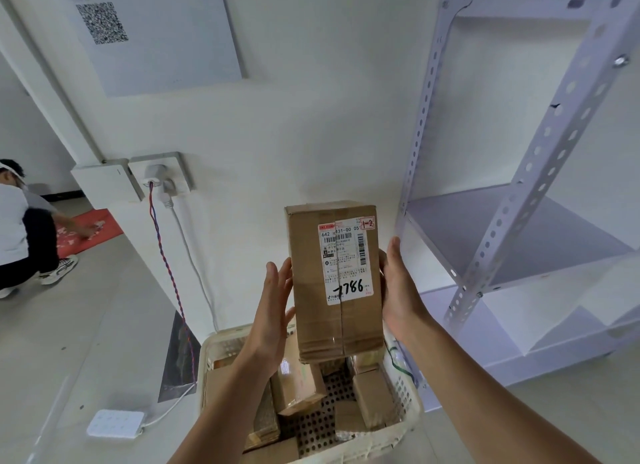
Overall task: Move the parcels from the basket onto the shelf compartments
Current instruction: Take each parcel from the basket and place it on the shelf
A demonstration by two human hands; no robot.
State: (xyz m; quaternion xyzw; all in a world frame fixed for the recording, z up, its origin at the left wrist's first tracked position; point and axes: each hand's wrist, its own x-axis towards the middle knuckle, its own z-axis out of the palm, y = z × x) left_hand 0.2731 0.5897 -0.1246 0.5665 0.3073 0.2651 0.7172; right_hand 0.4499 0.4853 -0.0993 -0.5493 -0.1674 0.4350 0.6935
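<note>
- I hold the parcel [336,280] pressed between my flat left hand [273,301] and right hand [398,287], fingers straight, not curled.
- I should keep the pressure even while swinging it right to the shelf [450,221].

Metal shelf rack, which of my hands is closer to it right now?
Right. Your right hand presses the side of the cardboard parcel facing the metal shelf rack; your left hand presses the opposite side, farther away.
</note>
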